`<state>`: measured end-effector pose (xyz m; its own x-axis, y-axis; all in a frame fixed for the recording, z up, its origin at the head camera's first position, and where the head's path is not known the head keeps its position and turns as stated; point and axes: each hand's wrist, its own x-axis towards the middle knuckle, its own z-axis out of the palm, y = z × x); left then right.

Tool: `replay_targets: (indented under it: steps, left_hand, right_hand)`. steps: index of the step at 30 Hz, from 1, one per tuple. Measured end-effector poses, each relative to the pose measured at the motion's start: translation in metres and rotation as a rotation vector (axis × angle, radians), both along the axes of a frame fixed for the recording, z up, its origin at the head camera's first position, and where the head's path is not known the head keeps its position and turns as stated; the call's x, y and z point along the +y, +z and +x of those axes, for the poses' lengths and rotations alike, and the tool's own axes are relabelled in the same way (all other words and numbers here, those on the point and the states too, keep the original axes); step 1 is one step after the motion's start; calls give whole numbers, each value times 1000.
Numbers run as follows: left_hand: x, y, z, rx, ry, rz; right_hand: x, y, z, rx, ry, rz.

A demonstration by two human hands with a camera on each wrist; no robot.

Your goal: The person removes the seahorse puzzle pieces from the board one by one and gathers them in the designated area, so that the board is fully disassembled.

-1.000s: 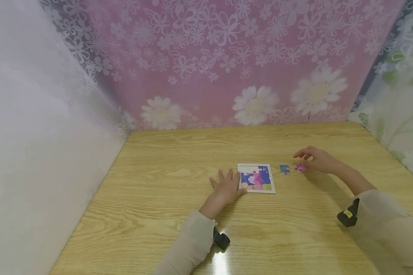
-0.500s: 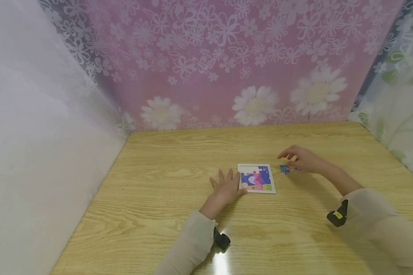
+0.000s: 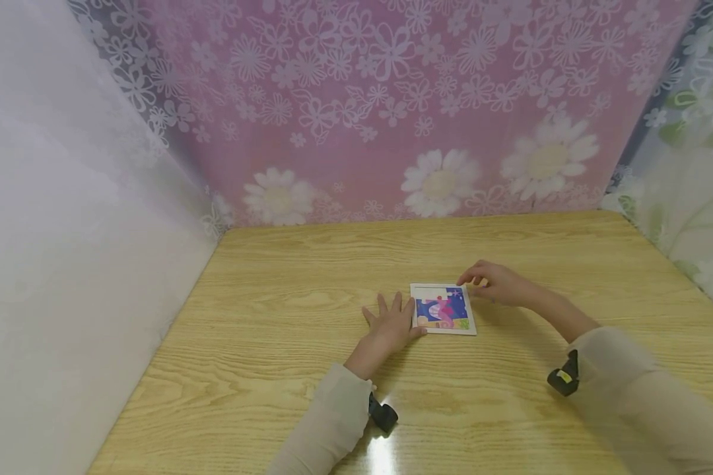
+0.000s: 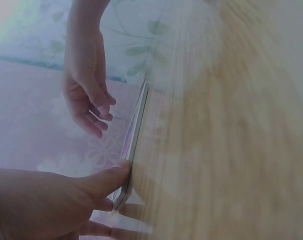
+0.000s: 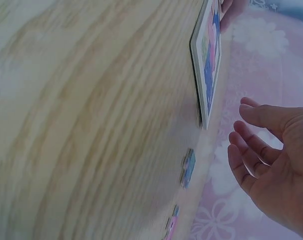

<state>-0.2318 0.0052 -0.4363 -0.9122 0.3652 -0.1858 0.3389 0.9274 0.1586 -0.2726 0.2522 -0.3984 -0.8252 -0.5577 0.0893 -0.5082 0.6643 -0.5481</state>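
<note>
A square jigsaw puzzle (image 3: 445, 311) in a white frame lies flat on the table, with a pink sea creature on blue in its picture. Bare white shows in its upper left part. My left hand (image 3: 387, 328) lies with spread fingers against the frame's left side, thumb and a finger touching the edge. My right hand (image 3: 504, 285) hovers by the upper right corner, fingers loosely bent, nothing between them. In the right wrist view a blue puzzle piece (image 5: 188, 170) and a pink puzzle piece (image 5: 172, 224) lie loose on the table; the right hand hides them in the head view.
The wood-grain table (image 3: 273, 343) runs back to a pink flowered curtain (image 3: 356, 132). A pale wall (image 3: 83, 251) stands at the left and a leafy panel (image 3: 695, 218) at the right. Black wrist cameras sit on both sleeves.
My right hand has moved left from over the loose pieces to the puzzle's upper right corner, and now covers the pieces in the head view. The left hand has stayed still.
</note>
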Motion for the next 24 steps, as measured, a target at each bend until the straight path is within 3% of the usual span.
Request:
replay_targets:
  steps: [10,24]
  left_hand:
    - [-1,0,1,8,-8,12]
    - [-1,1,0,4,-6,7]
  right_hand:
    - [-14,-11,-3,-63,-14,15]
    - [-20,-24,-10,17,-16,83]
